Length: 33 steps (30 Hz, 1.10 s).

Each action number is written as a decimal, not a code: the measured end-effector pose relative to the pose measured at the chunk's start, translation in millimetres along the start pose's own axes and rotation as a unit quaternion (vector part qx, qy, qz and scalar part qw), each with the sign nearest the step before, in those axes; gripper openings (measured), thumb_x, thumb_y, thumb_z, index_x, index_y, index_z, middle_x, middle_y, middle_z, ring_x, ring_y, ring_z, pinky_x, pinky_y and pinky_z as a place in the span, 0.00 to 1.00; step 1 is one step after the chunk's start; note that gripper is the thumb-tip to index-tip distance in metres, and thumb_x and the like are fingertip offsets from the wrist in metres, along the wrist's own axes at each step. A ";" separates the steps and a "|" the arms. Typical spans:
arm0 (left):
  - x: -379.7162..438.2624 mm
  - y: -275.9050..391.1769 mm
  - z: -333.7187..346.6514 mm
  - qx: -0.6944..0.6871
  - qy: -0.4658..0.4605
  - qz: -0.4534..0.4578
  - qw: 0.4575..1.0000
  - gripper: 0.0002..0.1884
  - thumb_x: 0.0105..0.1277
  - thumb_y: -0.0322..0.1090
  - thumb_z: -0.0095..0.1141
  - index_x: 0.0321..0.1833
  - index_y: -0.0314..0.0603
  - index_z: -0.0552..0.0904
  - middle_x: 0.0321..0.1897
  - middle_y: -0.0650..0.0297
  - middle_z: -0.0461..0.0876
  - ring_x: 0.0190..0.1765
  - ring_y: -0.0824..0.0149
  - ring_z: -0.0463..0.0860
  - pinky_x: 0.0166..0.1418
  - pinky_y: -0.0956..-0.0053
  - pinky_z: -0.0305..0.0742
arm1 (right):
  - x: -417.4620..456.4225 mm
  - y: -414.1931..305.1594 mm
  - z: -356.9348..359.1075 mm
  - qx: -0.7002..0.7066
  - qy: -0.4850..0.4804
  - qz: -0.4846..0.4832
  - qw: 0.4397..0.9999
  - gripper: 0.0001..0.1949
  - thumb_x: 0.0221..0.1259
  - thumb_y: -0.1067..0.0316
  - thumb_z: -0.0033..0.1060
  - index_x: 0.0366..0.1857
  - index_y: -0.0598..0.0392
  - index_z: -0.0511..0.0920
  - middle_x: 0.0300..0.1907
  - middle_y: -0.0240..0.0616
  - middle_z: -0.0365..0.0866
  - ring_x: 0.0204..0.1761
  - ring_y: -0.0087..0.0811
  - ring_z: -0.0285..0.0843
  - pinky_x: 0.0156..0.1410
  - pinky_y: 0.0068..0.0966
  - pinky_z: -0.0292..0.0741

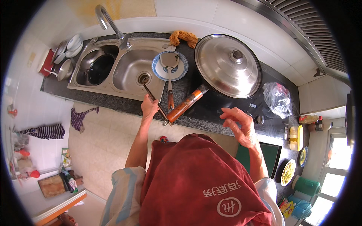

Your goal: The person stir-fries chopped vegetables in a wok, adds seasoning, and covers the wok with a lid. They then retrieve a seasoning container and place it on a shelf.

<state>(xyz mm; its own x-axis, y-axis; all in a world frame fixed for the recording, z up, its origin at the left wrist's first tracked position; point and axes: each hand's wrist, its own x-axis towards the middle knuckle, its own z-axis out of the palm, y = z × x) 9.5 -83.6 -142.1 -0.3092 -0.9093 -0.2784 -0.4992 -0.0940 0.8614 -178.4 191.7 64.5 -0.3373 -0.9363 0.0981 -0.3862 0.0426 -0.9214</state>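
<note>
My left hand (150, 106) is closed around a pair of dark chopsticks (151, 95), whose tips point toward the drain (144, 78) of the right sink basin. My right hand (240, 125) hovers by the front edge of the cooktop (217, 108), fingers parted and nothing in it. Beyond it sits a wok with a wooden handle (185, 104), covered by a shiny steel lid (226, 65). Between sink and wok, a blue-rimmed white plate (156, 67) bears a metal spatula (169, 74) with a wooden grip. What is under the lid is hidden.
A black pan (101, 69) and a steel bowl lie in the left basin under the faucet (113, 26). An orange cloth (183, 38) lies behind the plate. Right of the wok are a clear plastic bag (277, 99), a stove knob (259, 119) and a plate of food (288, 172).
</note>
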 end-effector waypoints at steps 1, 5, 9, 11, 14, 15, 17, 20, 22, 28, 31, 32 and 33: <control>-0.5 -1.9 0.3 0.001 0.004 0.001 1.000 0.18 0.56 0.31 0.58 0.48 0.34 0.70 0.23 0.62 0.76 0.15 0.70 0.78 0.18 0.78 0.75 | -0.2 -0.3 0.0 -0.003 -0.005 -0.006 1.000 0.16 0.59 0.76 0.51 0.52 0.61 0.73 0.37 0.41 0.77 0.33 0.26 0.77 0.41 0.22 0.74; 3.5 -19.2 -2.3 -0.005 0.014 0.012 1.000 0.25 0.55 0.32 0.59 0.55 0.33 0.67 0.23 0.54 0.80 0.16 0.67 0.80 0.18 0.76 0.76 | -0.7 -7.6 -0.8 -0.011 -0.022 -0.005 1.000 0.15 0.60 0.77 0.50 0.51 0.61 0.73 0.36 0.41 0.77 0.32 0.26 0.77 0.40 0.22 0.74; 2.4 -28.9 -7.3 -0.057 0.011 -0.006 0.998 0.28 0.57 0.35 0.58 0.59 0.34 0.65 0.22 0.57 0.79 0.16 0.69 0.79 0.18 0.77 0.75 | -0.9 -10.0 -5.1 -0.026 -0.038 -0.018 0.999 0.14 0.60 0.77 0.49 0.51 0.62 0.73 0.35 0.42 0.76 0.31 0.27 0.77 0.39 0.22 0.74; 4.5 -35.0 -12.1 -0.068 0.008 -0.026 0.997 0.27 0.59 0.36 0.57 0.59 0.35 0.66 0.22 0.59 0.78 0.16 0.69 0.78 0.17 0.78 0.74 | -2.9 -10.2 -6.2 -0.017 -0.037 -0.027 0.999 0.14 0.60 0.79 0.47 0.50 0.62 0.73 0.34 0.42 0.76 0.31 0.27 0.77 0.39 0.21 0.75; 2.9 -52.5 -28.9 -0.062 0.045 -0.006 0.997 0.23 0.61 0.38 0.57 0.54 0.33 0.68 0.23 0.60 0.77 0.18 0.70 0.78 0.18 0.79 0.73 | -5.8 -9.8 -6.5 -0.004 -0.043 -0.020 0.999 0.15 0.59 0.80 0.46 0.51 0.60 0.73 0.34 0.40 0.76 0.29 0.26 0.77 0.36 0.21 0.76; 0.2 -56.1 -36.1 -0.080 0.052 -0.010 0.995 0.21 0.61 0.39 0.57 0.51 0.32 0.70 0.23 0.61 0.76 0.19 0.71 0.78 0.19 0.79 0.73 | -8.2 -8.8 -7.9 -0.013 -0.046 -0.013 0.999 0.15 0.59 0.80 0.46 0.50 0.59 0.73 0.33 0.39 0.76 0.27 0.25 0.77 0.35 0.21 0.76; -6.0 -78.9 -58.7 -0.146 0.061 0.002 0.987 0.15 0.62 0.39 0.57 0.41 0.33 0.73 0.22 0.63 0.75 0.18 0.73 0.76 0.20 0.81 0.72 | -12.5 -4.3 -8.5 -0.009 -0.041 -0.004 0.999 0.14 0.61 0.78 0.45 0.50 0.59 0.74 0.29 0.38 0.75 0.26 0.23 0.75 0.32 0.20 0.74; -25.1 -124.2 -91.4 -0.189 0.106 -0.033 0.976 0.12 0.64 0.39 0.54 0.30 0.36 0.72 0.19 0.64 0.74 0.17 0.73 0.73 0.21 0.81 0.73 | -17.7 -6.2 -9.1 -0.022 -0.024 0.019 0.999 0.13 0.63 0.75 0.45 0.49 0.58 0.75 0.21 0.34 0.74 0.23 0.21 0.71 0.31 0.20 0.70; -41.5 -171.8 -105.6 -0.234 0.139 -0.106 0.956 0.14 0.65 0.38 0.52 0.24 0.39 0.71 0.15 0.64 0.72 0.16 0.72 0.71 0.22 0.78 0.74 | -18.4 -7.5 -6.5 0.003 -0.037 0.032 0.999 0.12 0.64 0.73 0.45 0.48 0.59 0.76 0.18 0.34 0.72 0.21 0.21 0.71 0.30 0.20 0.70; -130.7 -281.7 -100.6 -0.147 0.168 -0.281 0.933 0.17 0.63 0.36 0.47 0.15 0.41 0.65 0.11 0.63 0.67 0.14 0.65 0.69 0.18 0.71 0.69 | -19.9 0.9 4.6 0.015 -0.079 -0.004 0.997 0.12 0.65 0.68 0.48 0.48 0.60 0.76 0.20 0.36 0.76 0.22 0.22 0.73 0.31 0.21 0.72; -141.5 -278.4 -91.6 -0.110 0.184 -0.291 0.933 0.16 0.61 0.34 0.45 0.15 0.39 0.65 0.11 0.61 0.67 0.14 0.63 0.71 0.17 0.70 0.68 | -21.0 1.9 1.5 0.002 -0.079 -0.011 0.997 0.12 0.65 0.68 0.49 0.48 0.60 0.76 0.21 0.37 0.76 0.22 0.22 0.74 0.30 0.21 0.72; -142.1 -275.9 -89.6 -0.111 0.187 -0.284 0.934 0.15 0.60 0.33 0.45 0.15 0.39 0.65 0.11 0.61 0.67 0.15 0.63 0.71 0.17 0.70 0.68 | -21.1 2.3 0.8 -0.001 -0.081 -0.011 0.997 0.12 0.65 0.68 0.49 0.48 0.60 0.75 0.21 0.37 0.77 0.22 0.22 0.74 0.30 0.21 0.72; -142.1 -273.1 -88.0 -0.112 0.190 -0.277 0.935 0.15 0.59 0.33 0.44 0.15 0.38 0.65 0.12 0.61 0.67 0.15 0.63 0.72 0.18 0.70 0.69 | -20.8 2.8 0.5 -0.004 -0.083 -0.011 0.997 0.12 0.64 0.68 0.49 0.48 0.60 0.75 0.21 0.38 0.77 0.22 0.23 0.74 0.30 0.21 0.72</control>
<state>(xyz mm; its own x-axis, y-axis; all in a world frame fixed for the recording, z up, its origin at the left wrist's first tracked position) 261.1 35.6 -300.4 0.2785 -0.7704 -0.5735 -0.3027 -0.6371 0.7088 -172.0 211.2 59.7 -0.1832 -0.9816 0.0539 -0.3993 0.0242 -0.9165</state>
